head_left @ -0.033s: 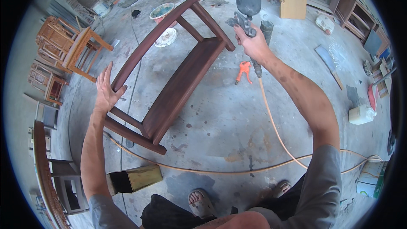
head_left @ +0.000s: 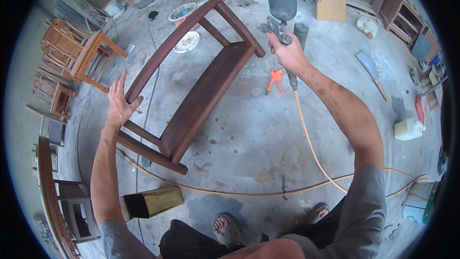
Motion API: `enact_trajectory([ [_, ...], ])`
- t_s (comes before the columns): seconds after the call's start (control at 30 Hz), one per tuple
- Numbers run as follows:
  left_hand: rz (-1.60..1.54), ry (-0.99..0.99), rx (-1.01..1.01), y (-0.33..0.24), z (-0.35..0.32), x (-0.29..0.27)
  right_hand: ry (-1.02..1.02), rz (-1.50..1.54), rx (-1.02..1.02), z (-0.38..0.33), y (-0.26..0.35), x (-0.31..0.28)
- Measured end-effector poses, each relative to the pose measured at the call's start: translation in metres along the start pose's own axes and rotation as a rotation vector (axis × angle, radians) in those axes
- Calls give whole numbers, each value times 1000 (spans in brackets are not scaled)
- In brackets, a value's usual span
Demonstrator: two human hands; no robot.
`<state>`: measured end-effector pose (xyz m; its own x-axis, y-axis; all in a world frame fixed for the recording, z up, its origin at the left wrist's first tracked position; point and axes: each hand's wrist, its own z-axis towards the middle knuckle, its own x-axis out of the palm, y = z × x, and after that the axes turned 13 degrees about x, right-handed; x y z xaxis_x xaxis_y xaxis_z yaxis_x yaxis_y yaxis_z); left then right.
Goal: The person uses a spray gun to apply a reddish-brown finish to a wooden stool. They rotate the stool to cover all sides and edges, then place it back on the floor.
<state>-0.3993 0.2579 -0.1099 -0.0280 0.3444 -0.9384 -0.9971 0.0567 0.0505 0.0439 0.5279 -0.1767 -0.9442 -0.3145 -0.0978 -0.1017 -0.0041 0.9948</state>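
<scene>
A dark brown wooden furniture frame (head_left: pixel 208 96) stands at a slant on the floor before me, with a long curved rail, a broad flat panel and crossbars. My left hand (head_left: pixel 122 101) clasps the rail's lower left end, thumb on one side and fingers on the other. To the right of the frame, my right hand (head_left: pixel 290 54) grips a spray gun (head_left: pixel 275 31), apart from the wood. A dark grey cup (head_left: pixel 282 2) sits upright on top of the gun. From its handle a tan air hose (head_left: pixel 306 132) runs down to the floor.
An orange blow gun (head_left: pixel 275 80) lies below my right hand. Behind the frame are a bucket (head_left: pixel 182 13) and a white lid (head_left: pixel 187 42). A square tin (head_left: pixel 160 201) lies by my feet. Carved wooden chairs (head_left: pixel 81 55) stand left; a handsaw (head_left: pixel 371 74) and white jug (head_left: pixel 408 129) are right.
The spray gun and my right hand have shifted very slightly down and to the right. My left hand and the wooden frame look almost unchanged.
</scene>
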Motion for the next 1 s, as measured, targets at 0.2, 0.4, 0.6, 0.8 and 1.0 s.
enact_trajectory([
  [0.2,3,22,-20,7,0,3,-33,-8,154,-27,-43,-25],
  [0.4,10,32,0,5,0,3,-52,-64,230,-31,-63,-32],
  [0.6,-8,33,-10,2,0,2,23,54,161,-29,-25,-16],
  [0.8,2,45,-23,6,0,2,23,74,164,-31,-26,-12],
  [1.0,4,40,-28,3,2,2,13,61,199,-34,-50,-21],
])
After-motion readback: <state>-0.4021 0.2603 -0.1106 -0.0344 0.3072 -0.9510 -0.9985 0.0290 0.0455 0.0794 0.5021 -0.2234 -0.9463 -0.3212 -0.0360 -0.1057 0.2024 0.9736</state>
